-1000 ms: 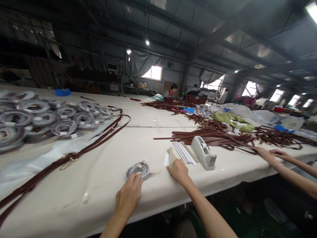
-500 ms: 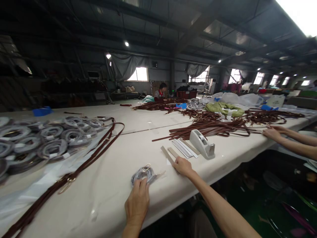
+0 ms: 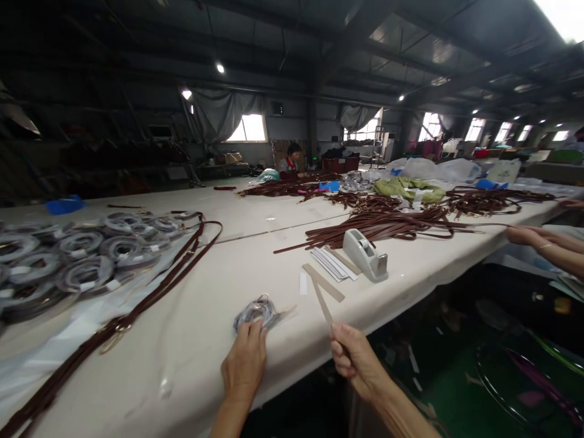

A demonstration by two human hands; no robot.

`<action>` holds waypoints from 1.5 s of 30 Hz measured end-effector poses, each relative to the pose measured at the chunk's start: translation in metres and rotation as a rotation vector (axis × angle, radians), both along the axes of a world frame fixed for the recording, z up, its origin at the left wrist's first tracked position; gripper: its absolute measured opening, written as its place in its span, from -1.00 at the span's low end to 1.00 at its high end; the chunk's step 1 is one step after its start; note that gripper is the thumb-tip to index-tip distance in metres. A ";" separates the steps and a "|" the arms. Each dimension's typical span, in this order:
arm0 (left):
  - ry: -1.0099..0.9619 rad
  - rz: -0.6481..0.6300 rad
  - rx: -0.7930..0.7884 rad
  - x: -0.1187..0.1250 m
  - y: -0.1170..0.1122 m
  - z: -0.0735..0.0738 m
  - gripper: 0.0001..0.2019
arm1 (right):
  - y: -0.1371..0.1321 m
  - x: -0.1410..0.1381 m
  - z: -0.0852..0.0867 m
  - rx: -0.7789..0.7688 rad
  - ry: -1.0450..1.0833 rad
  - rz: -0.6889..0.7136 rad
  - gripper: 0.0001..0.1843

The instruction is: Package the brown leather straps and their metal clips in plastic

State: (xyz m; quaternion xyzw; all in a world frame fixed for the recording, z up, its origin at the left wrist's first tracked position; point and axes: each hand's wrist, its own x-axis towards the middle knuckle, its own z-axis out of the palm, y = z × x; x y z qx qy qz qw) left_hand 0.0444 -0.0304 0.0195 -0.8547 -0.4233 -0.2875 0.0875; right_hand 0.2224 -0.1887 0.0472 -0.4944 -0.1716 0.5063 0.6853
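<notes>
One grey coil (image 3: 252, 310) on worktop (image 3: 196, 347), near edge pinched by left fingers (image 3: 252, 333); right fingers (image 3: 343, 351) pinch a beige strip (image 3: 323, 302).

With 12 o'clock straight ahead, a person (image 3: 288, 163) wearing some red is at 12, at the far side of the table (image 3: 255, 267), with a teal bundle (image 3: 268, 175) near, toward 11. Behind, between 11 and 12, a grey curtain (image 3: 216, 115) hangs beside a bright window (image 3: 249, 128). Dark red crates (image 3: 349, 163) stand just past 12. At 1 o'clock a yellow-green bag (image 3: 406, 188) lies before clear plastic bags (image 3: 429, 168). One blue piece (image 3: 65, 204) lies at 10; a lit lamp (image 3: 187, 94) shows at 11.
</notes>
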 end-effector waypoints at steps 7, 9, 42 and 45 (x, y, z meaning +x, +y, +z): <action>-0.174 0.012 -0.333 0.005 0.000 0.011 -0.67 | -0.021 -0.023 0.013 0.074 0.281 0.075 -0.41; -0.255 0.012 -0.427 0.002 -0.001 0.019 -0.70 | -0.025 -0.026 0.009 0.056 0.230 0.037 -0.43; -1.091 -0.215 -1.339 -0.002 -0.114 0.048 -0.52 | -0.017 -0.045 0.020 -0.068 -0.486 0.274 -0.63; -1.092 -0.186 -1.338 -0.006 -0.112 0.048 -0.53 | -0.024 -0.040 0.020 -0.118 -0.452 0.297 -0.57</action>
